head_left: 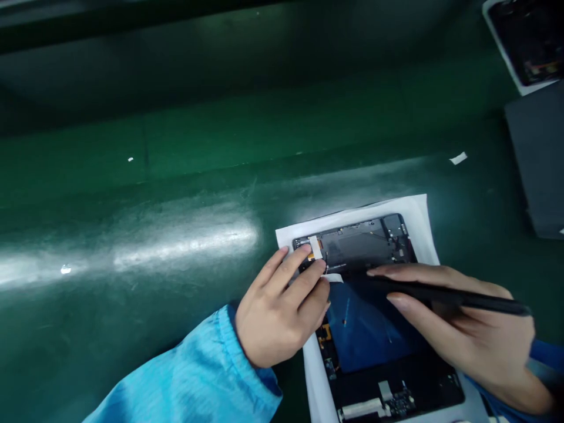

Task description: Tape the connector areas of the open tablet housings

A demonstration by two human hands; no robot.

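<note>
An opened tablet [374, 329] lies on a white sheet [414, 205], its dark insides and blue battery panel facing up. My left hand [277, 311], in a light blue sleeve, rests on the tablet's left edge. Its fingertips press on a small white strip [333, 277] near a white and orange connector [314, 248]. My right hand [467, 329] holds a long black stylus-like tool [445, 294] like a pen. The tool's tip points left toward the white strip.
The green work surface [176, 235] has bright glare at the left. A white scrap [458, 158] lies at the right. A dark grey block [540, 164] stands at the right edge, and another device in a white tray [524, 41] sits at the top right corner.
</note>
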